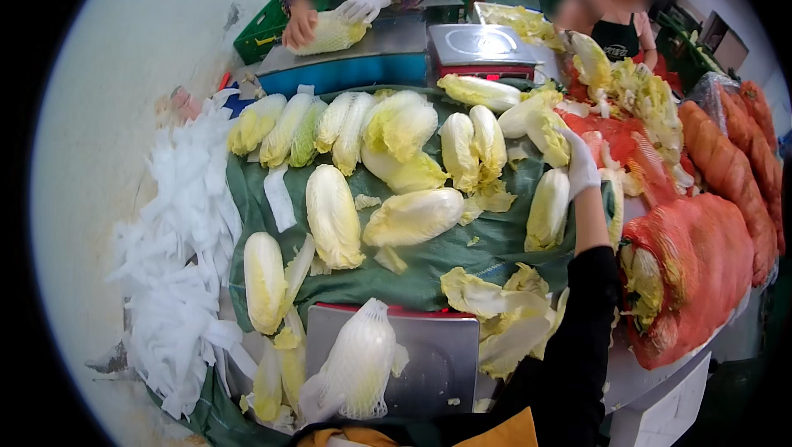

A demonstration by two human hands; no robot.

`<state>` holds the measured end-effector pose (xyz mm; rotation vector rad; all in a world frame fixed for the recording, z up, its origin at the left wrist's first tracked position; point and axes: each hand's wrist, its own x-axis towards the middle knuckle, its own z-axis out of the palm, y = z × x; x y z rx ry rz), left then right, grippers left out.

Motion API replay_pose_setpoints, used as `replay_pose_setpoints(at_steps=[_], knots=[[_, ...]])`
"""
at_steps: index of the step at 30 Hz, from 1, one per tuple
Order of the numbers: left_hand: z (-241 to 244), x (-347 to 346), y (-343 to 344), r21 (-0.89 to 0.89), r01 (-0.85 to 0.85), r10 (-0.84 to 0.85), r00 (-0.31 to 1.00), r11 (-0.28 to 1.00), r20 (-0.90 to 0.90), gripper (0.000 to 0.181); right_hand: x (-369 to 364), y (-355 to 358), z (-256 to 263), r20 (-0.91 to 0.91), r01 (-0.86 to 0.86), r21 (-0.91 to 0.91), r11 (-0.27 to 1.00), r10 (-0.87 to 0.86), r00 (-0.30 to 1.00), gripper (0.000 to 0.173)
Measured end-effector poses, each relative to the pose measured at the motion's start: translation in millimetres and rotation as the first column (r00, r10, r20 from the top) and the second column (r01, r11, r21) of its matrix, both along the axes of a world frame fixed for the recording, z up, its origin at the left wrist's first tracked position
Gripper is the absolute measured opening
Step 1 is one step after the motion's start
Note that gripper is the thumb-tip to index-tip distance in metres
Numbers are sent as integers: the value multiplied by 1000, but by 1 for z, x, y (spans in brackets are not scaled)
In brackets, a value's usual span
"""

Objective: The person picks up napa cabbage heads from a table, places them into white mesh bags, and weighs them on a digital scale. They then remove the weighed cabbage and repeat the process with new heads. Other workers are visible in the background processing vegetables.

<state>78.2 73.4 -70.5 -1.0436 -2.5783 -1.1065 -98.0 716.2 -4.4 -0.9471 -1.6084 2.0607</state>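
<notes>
My right hand (pixel 580 165), in a white glove, reaches to the far right and grips the leafy end of a napa cabbage (pixel 544 131). Another cabbage (pixel 547 208) lies just below that hand. Close to my body, a napa cabbage in white foam netting (pixel 365 354) lies on the steel platform of a scale (pixel 433 366). My gloved left hand (pixel 318 396) holds its lower left side, the fingers partly hidden. Peeled cabbages (pixel 334 215) lie on a green woven sheet (pixel 421 280) beyond the scale, with several more in a row behind, some of them netted.
White foam net sleeves (pixel 185 249) are heaped at the left by the wall. Loose outer leaves (pixel 507 311) lie right of the scale. Red mesh sacks (pixel 693 273) line the right side. Across the table, a person's hands (pixel 365 6) hold a netted cabbage near a second scale (pixel 479 44).
</notes>
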Motion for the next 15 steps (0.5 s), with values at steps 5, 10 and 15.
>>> replay_pose_setpoints(at_steps=[5,10,15], knots=[[22,-6,15,20,103,-96,972,994,-213,58,107,-73,22,-504,-197,-119,973,112,856,29],[68,0,22,-48,119,-120,993,992,-15,56,202,-193,59,-364,-39,506,861,255,896,66],[104,-11,20,-143,247,-237,968,958,87,55,304,-273,49,-420,-6,19,1000,14,907,42]])
